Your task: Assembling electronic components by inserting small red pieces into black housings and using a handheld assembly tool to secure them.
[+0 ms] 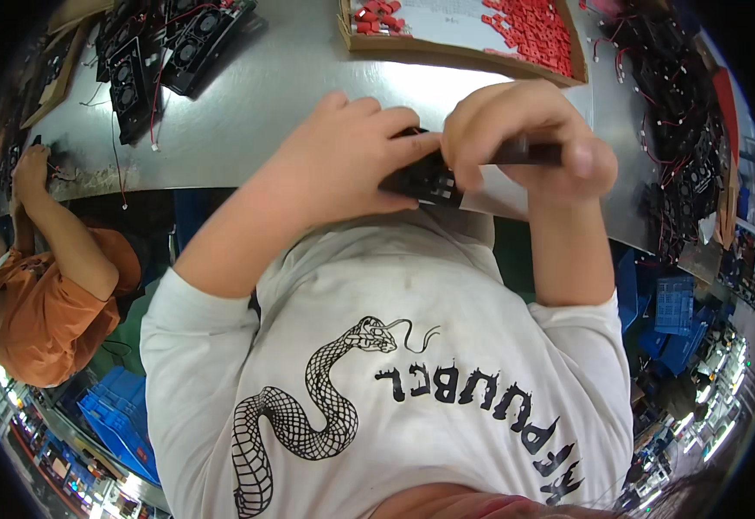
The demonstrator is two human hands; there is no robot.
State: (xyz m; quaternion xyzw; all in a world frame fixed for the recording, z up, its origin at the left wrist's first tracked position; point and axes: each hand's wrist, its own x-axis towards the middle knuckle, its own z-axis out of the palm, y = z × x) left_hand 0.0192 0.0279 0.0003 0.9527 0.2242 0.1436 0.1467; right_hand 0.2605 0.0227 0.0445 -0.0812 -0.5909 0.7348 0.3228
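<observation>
At the table's near edge, close to my shirt, my left hand [343, 151] is closed on a black plastic part [434, 182]. Its fingers cover much of the part, so its full shape is hidden. Right beside it, my right hand [516, 130] is curled with the fingers bent. A dark, bar-shaped thing [529, 154] shows in its grip, slightly blurred, and I cannot make out its kind. The fingertips of both hands nearly meet over the black part.
On the metal table [308, 78], a cardboard tray [473, 52] of small red parts stands at the far side. Black fan units [196, 48] with wires lie far left; more wired black parts [684, 130] pile up right. A co-worker in an orange shirt [57, 303] works at left.
</observation>
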